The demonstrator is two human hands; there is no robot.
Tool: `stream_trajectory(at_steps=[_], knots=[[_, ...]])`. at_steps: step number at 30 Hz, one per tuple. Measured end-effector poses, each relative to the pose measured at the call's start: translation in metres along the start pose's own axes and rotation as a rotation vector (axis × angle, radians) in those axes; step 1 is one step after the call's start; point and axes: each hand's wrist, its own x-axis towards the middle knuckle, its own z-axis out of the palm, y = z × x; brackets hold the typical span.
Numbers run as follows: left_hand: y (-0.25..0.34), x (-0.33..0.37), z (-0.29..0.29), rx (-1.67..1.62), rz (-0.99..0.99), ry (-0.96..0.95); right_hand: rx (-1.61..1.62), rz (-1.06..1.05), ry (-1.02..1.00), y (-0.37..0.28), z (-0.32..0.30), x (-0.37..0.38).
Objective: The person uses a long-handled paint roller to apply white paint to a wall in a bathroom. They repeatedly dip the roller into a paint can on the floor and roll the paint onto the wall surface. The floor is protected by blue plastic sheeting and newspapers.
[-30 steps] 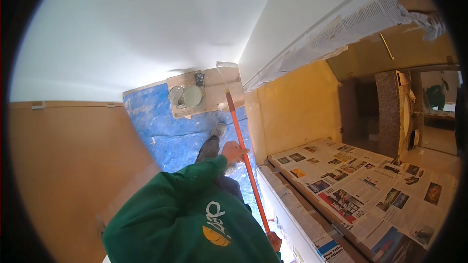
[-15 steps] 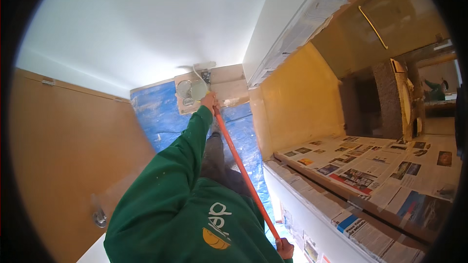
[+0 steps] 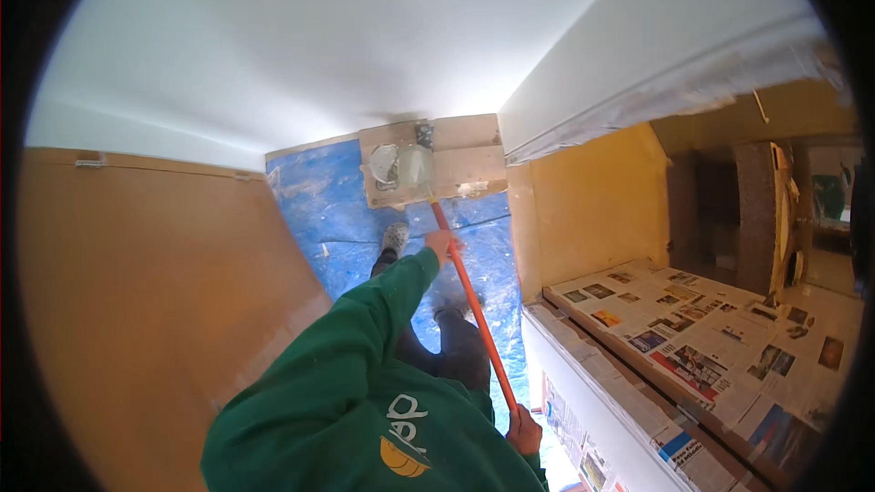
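Observation:
An orange pole [image 3: 481,328] slants from my lower right up toward the base of the white wall. My left hand [image 3: 440,244] wraps round its upper part, and my right hand [image 3: 524,431] grips it near the lower end. At the pole's yellow tip a thin frame runs on toward the wall, looking like a paint roller's; its head is hard to make out against the white. Beyond the tip, a pale tub [image 3: 416,169] and a round whitish lid or dish [image 3: 384,165] stand on a flattened cardboard sheet [image 3: 467,160].
Blue plastic sheeting [image 3: 314,196] covers the floor under my feet. A brown door or panel [image 3: 155,282] stands at the left, and white walls [image 3: 319,46] rise ahead. At the right, newspaper [image 3: 674,310] covers a ledge beside a yellow-brown wall [image 3: 592,210].
My view has shifted, and the pole's tip has come back from the wall, over the cardboard. My left hand is nearer to me; both hands still grip the pole.

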Motion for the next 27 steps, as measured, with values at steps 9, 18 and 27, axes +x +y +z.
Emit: stream_trajectory(at_steps=[9,18,27], knots=[[0.027,0.041,-0.24,0.181,-0.202,-0.805,0.134,-0.166,0.009,-0.122,0.065,0.126],[0.093,-0.093,-0.457,0.278,-0.34,0.353,0.878,0.509,-0.542,-0.216,0.134,0.259],[0.047,-0.137,-0.506,0.11,-0.458,0.252,0.854,0.465,-0.511,-0.27,0.092,0.223]])
